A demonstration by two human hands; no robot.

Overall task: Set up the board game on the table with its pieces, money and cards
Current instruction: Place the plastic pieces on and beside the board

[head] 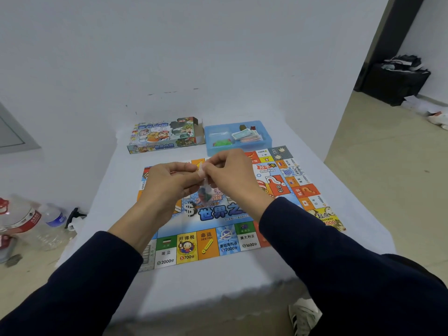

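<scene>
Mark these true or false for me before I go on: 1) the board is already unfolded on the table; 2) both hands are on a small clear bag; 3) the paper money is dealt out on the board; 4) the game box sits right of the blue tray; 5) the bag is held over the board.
1) True: the board lies flat on the table.
2) True: the left hand and right hand pinch the small clear bag.
3) False: the paper money is in the blue tray.
4) False: the game box sits left of the tray.
5) True.
</scene>
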